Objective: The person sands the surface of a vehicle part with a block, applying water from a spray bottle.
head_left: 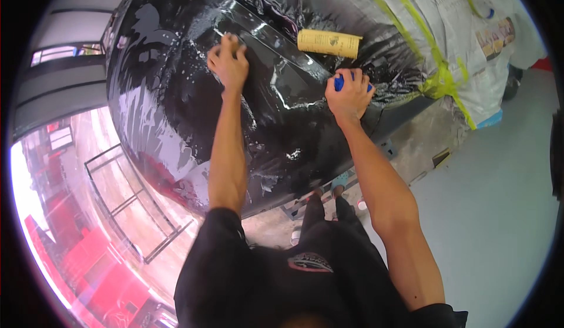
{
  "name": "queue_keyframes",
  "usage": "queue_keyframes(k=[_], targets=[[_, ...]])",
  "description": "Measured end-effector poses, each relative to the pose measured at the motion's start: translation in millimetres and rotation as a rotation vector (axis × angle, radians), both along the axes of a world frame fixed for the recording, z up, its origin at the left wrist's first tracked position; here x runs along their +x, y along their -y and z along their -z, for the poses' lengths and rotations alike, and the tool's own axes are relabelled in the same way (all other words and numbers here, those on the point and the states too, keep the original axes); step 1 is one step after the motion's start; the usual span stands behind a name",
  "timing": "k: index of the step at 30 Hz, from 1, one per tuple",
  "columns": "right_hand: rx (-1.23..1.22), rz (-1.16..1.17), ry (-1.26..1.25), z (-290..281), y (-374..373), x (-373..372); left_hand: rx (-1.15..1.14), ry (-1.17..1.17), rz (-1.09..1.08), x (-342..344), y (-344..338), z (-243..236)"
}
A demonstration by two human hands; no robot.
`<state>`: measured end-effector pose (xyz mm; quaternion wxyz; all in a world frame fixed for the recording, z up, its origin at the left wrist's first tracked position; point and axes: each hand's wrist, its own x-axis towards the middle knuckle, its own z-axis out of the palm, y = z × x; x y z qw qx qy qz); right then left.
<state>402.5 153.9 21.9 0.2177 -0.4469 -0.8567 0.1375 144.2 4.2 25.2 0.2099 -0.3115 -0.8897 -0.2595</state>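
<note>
My left hand [230, 65] rests on the wet, glossy black car panel [235, 122], its fingers bent and fingertips pressed down. Whatever lies under those fingertips, if anything, is hidden. To the right, my right hand [351, 96] wraps round a blue object [339, 83], perhaps a sponge or block; most of it is covered by my fingers. Just beyond that hand lies a curled yellow sheet [330, 43] with dark print, like the back of sandpaper. Water and whitish suds [282, 96] streak the panel between my hands.
Plastic masking film and paper [435, 11], held by yellow-green tape [437, 81], cover the car at the upper right. A tape roll [480, 3] sits on it. A metal frame [126, 202] stands on the floor at left. My feet are below the panel's near edge.
</note>
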Motion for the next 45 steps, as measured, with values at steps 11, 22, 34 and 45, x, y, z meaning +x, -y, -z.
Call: queue_keyframes(k=[11,22,34,45], targets=[[-0.007,0.032,0.01,7.5,-15.0,11.6,-0.023,0.032,0.083,88.4,6.6,7.5],[-0.03,0.049,0.036,11.7,-17.0,21.5,-0.126,0.091,0.206,131.2,35.9,28.1],[-0.019,0.049,0.052,10.6,-16.5,24.7,-0.072,0.101,0.239,160.8,41.4,22.9],[-0.004,0.073,0.081,15.3,-21.9,26.6,0.086,0.241,0.191,134.9,22.8,31.9]])
